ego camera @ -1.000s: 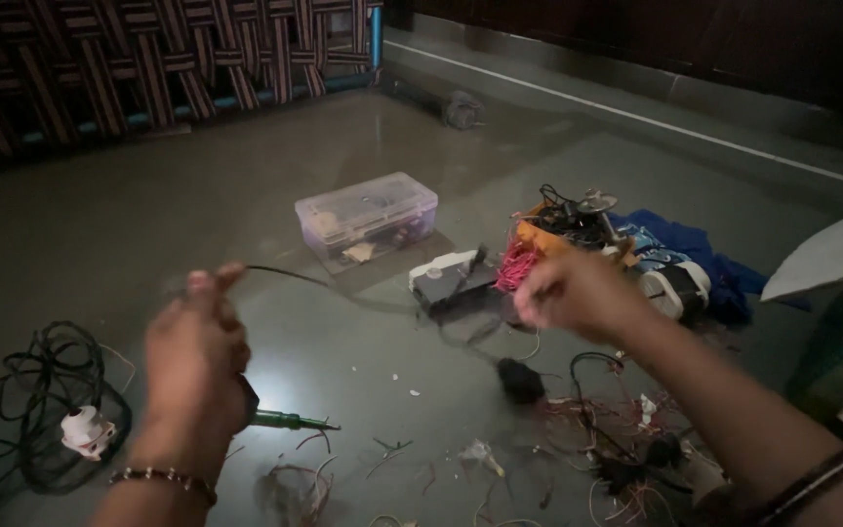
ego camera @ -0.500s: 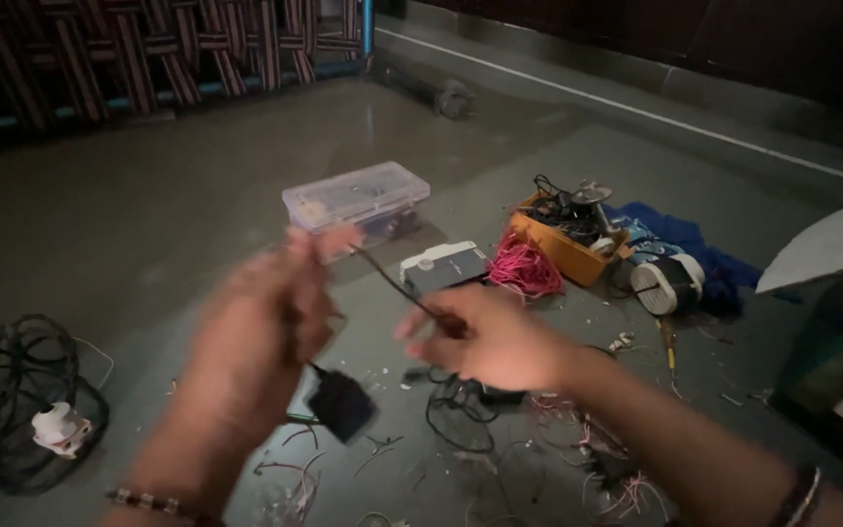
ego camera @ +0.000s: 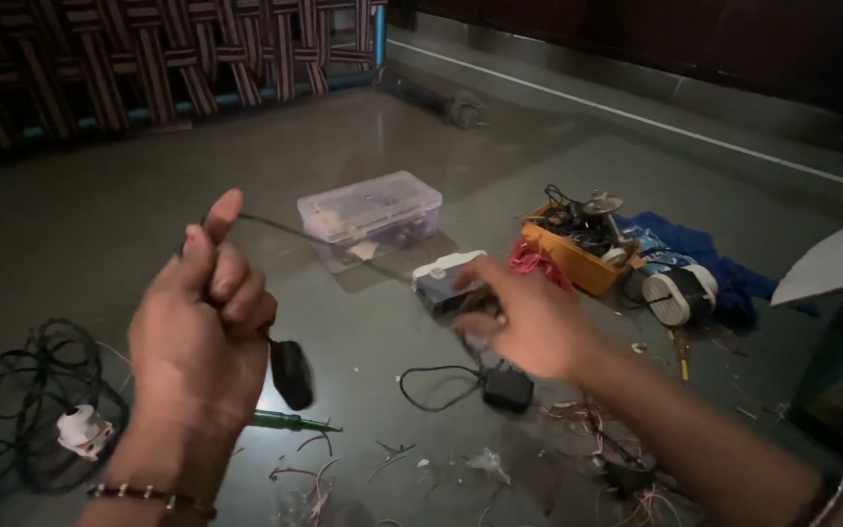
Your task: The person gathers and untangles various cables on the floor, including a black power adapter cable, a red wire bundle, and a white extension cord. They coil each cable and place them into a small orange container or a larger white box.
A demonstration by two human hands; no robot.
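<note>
My left hand (ego camera: 202, 327) is raised at the left, fingers closed on a thin black cable (ego camera: 275, 228) that runs from my thumb toward the right. A small black plug (ego camera: 292, 375) hangs below this fist. My right hand (ego camera: 529, 322) is at the centre, blurred, its fingers around the same cable near a white and grey box (ego camera: 449, 277). A black adapter (ego camera: 507, 388) with a looped cord lies on the floor just below my right hand.
A clear plastic box (ego camera: 371, 215) sits mid-floor. An orange tray (ego camera: 568, 256) of parts, pink wires, a blue cloth (ego camera: 695, 249) and a round grey object lie to the right. A coiled black cord with a white socket (ego camera: 80, 429) lies left. A green-handled tool (ego camera: 290, 422) and wire scraps litter the front.
My hands, close together half a second ago, have drawn apart: the left rose to the left with the cable, the right stayed near the centre. The black plug swung under my left fist.
</note>
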